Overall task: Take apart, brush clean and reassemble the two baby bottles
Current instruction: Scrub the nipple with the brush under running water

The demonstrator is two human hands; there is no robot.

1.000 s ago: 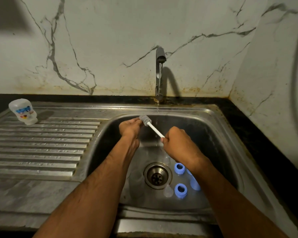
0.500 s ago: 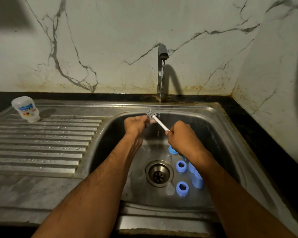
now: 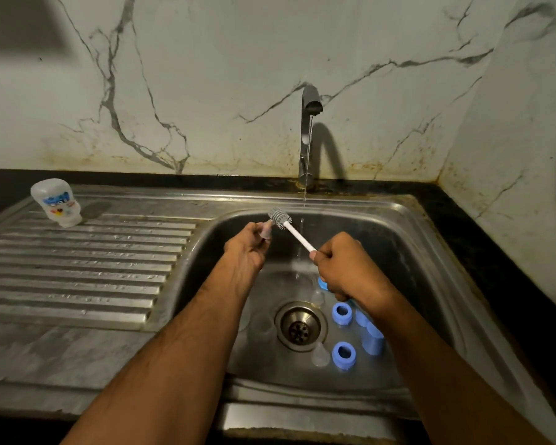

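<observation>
Two hands work over the sink [image 3: 430, 239], under a thin stream from the tap [image 3: 309, 101]. The left hand [image 3: 246, 248] has its fingers curled round a small clear teat [image 3: 265, 231], which pokes out just beyond the fingertips. The right hand [image 3: 344, 268] is closed in a fist round the white handle of the brush [image 3: 291, 231]; the bristle head sits just beyond the left fingertips, touching or nearly touching the teat.

Judged step: brushing a teat, so cleaning is in hand and reassembly has not begun. Below the right hand, loose parts lie by the drain [image 3: 300, 326]: two blue rings [image 3: 342, 313], a blue cap [image 3: 373, 340] and another clear teat [image 3: 320, 356]. One bottle body [image 3: 57, 203] stands upside down on the draining board [image 3: 77, 268], well to the left of the left fingers.

Next move, as a judgement: work the bristles into the teat while the left fingers keep a light, steady pinch, as wet silicone is likely to slip. Then rinse it under the stream.
</observation>
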